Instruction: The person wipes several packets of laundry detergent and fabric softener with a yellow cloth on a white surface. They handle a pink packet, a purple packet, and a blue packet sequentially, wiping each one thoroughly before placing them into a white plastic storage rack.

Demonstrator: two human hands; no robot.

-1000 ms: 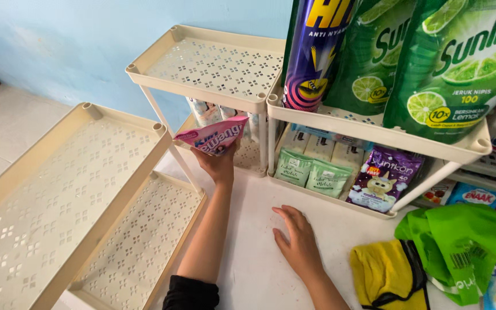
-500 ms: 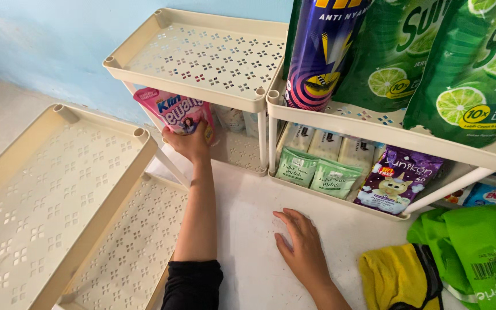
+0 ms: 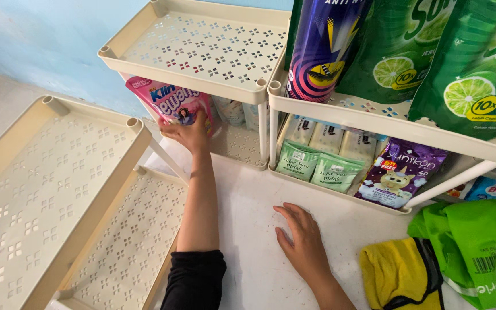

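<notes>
My left hand (image 3: 186,133) grips a pink detergent pouch (image 3: 170,102) and holds it upright at the lower shelf of a cream plastic rack (image 3: 202,86), just under the rack's empty top tray. My right hand (image 3: 301,240) lies flat on the white floor, fingers spread, holding nothing. It rests in front of a second cream rack (image 3: 386,123).
The second rack carries a purple spray can (image 3: 322,49) and green lime-print pouches (image 3: 466,69) on top, with small green sachets (image 3: 317,166) and a purple pack (image 3: 400,172) below. A third cream rack (image 3: 47,189) stands at left. Yellow cloth (image 3: 397,275) and green bags (image 3: 477,247) lie at right.
My left hand has carried the pink pouch leftward and turned it upright under the top tray. The view has moved closer. My right hand stays on the floor.
</notes>
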